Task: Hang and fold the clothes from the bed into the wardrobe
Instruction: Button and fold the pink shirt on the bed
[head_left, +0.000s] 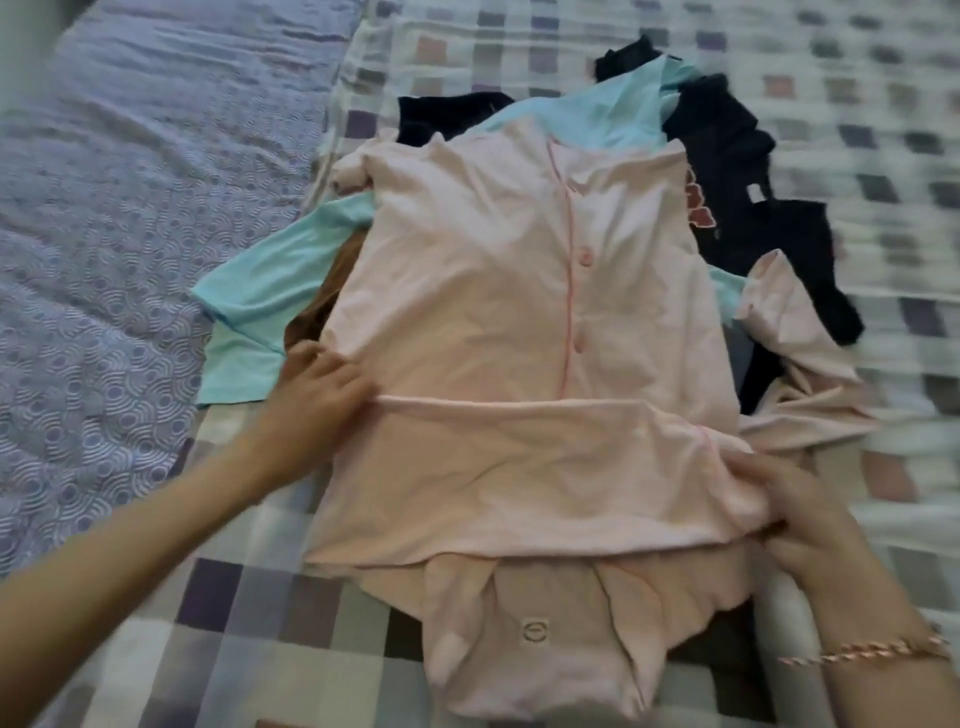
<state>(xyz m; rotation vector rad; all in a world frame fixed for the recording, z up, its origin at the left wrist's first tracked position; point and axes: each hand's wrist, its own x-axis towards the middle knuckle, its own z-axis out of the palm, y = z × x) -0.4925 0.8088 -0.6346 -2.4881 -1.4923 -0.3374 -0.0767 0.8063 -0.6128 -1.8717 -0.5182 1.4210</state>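
Observation:
A pale pink button-front shirt (493, 291) lies spread over a pile of clothes on the bed, with one sleeve folded across its lower part. My left hand (322, 387) presses flat on the left end of that folded sleeve, fingers together. My right hand (800, 514) pinches the pink cloth at the right edge of the fold. Under the shirt lie a light blue garment (260, 291), a brown one (322, 306) and dark navy clothes (727, 156). Another pink piece (524, 660) with a small round logo lies nearest to me.
The clothes rest on a checked bedspread (249, 597) in grey, purple and white. A lilac quilt with a ring pattern (119, 197) covers the left side of the bed. A thin bracelet (862, 649) circles my right wrist.

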